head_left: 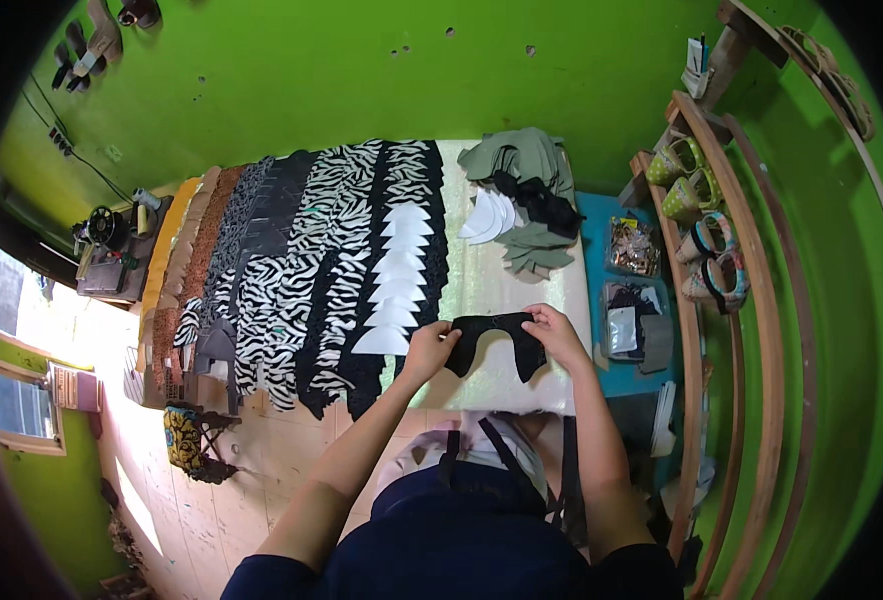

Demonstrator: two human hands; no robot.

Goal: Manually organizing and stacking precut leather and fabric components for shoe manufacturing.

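Between my two hands a black U-shaped piece of material (476, 330) is stretched out flat, its two ends hanging toward me. My left hand (433, 350) pinches its left upper corner. At the opposite corner my right hand (553, 337) grips it between thumb and fingers. Below the piece lies a pale, shiny table cover (471, 285). Just left of my left hand runs a column of overlapping white half-moon pieces (393, 290) on black ones. Farther off, green cut pieces (526, 160), a black bunch (541, 208) and white curved pieces (488, 217) lie together.
Rows of zebra-print (291, 300), grey, brown and yellow (166, 230) pieces cover the table's left side. Tubs of small parts (631, 245) stand on a blue surface at right, beside a wooden rack (751, 350) with shoes (706, 270). A stool (191, 440) stands at front left.
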